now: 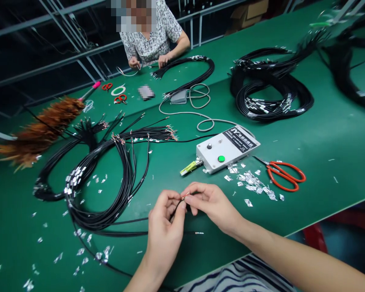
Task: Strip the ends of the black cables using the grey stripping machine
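Note:
Between my two hands is the end of a thin black cable [177, 209], with reddish wire strands showing at its tip. My left hand [166, 223] pinches the cable just below that tip. From the right, my right hand [214, 205] closes thumb and forefinger on the fine wires. Just beyond my fingers lies a light grey control box [211, 152] with a green button, a black knob and a yellow-green clip [189, 167] at its front end. To the left, a coiled bundle of black cables [121, 202] has silvery tags and stripped ends.
Red-handled scissors [287, 174] lie right of the box, beside scattered foil scraps [255, 184]. More cable coils [270, 109] rest farther right. A brown feather duster [45, 129] lies at the left. Across the green table [170, 158] a person [153, 48] handles cables.

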The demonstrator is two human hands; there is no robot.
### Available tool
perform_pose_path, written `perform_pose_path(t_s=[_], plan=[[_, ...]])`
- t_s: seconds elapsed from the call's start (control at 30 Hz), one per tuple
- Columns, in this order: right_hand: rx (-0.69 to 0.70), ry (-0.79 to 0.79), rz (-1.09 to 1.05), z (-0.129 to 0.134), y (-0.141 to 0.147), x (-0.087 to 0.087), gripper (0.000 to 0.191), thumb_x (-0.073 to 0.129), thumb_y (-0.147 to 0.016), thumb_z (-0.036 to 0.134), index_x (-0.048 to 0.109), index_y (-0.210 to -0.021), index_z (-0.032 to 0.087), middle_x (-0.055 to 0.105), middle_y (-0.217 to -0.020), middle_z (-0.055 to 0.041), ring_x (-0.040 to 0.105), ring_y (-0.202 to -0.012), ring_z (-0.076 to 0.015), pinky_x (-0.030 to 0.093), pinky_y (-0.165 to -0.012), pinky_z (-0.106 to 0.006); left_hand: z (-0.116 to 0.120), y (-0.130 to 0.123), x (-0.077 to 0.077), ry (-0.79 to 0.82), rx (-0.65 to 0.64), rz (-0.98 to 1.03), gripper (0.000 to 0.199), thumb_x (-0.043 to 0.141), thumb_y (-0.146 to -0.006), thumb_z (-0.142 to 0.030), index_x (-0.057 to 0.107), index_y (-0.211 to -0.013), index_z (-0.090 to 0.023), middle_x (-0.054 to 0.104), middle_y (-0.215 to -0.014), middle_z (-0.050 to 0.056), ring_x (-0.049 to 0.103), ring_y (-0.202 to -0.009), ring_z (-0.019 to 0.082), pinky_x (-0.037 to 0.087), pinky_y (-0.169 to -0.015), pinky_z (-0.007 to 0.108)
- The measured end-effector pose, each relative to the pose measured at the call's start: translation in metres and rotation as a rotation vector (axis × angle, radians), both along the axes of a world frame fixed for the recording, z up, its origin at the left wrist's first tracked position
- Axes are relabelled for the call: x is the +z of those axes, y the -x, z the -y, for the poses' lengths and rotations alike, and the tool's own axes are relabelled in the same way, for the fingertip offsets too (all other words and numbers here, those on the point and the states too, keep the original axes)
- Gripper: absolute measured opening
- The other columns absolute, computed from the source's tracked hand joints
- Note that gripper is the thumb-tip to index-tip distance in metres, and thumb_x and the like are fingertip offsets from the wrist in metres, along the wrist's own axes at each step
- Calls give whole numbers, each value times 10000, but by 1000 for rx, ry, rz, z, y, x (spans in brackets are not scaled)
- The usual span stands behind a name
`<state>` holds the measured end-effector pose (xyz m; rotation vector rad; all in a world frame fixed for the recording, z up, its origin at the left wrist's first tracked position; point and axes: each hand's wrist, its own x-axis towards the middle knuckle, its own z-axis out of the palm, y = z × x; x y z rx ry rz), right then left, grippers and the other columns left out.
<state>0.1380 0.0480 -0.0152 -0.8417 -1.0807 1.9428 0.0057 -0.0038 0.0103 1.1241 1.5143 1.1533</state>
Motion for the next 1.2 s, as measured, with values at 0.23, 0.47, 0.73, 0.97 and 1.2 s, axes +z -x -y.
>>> perform_pose_path(t_s=[0.23, 0.47, 0.73, 0.97, 1.2], plan=[[21, 180, 9, 1, 1, -1, 418, 813, -673, 529, 657, -747, 149, 595, -628, 30, 463, -476, -64, 350, -520, -223, -7, 0, 4, 1, -22, 106, 143, 668, -817, -261, 637, -941, -196, 604, -841, 8, 645, -663, 110, 524, -601, 199], [78, 86, -43, 4, 0, -1, 421, 764, -746, 547, 611, -796, 158, 583, -563, 33, 557, -551, -113, 431, -592, -245, -13, -5, 1, -17, 102, 292, 137, 771, -747, -275, 690, -734, -165, 576, -745, -20, 519, -468, 38, 411, -448, 160], [81, 33, -100, 3, 0, -1, 402, 726, -804, 528, 571, -789, 157, 628, -638, 0, 572, -597, -114, 443, -619, -251, -11, 0, 1, 94, 116, 389, 296, 779, -757, -403, 658, -760, -133, 592, -537, -12, 547, -500, 89, 441, -527, 191], [71, 58, -25, 3, -2, 2, 435, 744, -753, 573, 571, -771, 174, 625, -623, 17, 568, -565, -115, 444, -599, -253, -15, 1, 3, 111, -18, 257, 308, 760, -768, -395, 667, -943, -158, 574, -737, -19, 498, -511, 59, 410, -492, 186], [92, -11, 106, 0, -7, 0, 339, 670, -829, 491, 535, -784, 183, 593, -592, 25, 583, -576, -128, 454, -603, -255, -12, -3, -4, 56, 22, 126, 184, 647, -849, -353, 618, -844, -171, 553, -592, -27, 526, -468, 98, 407, -465, 202]])
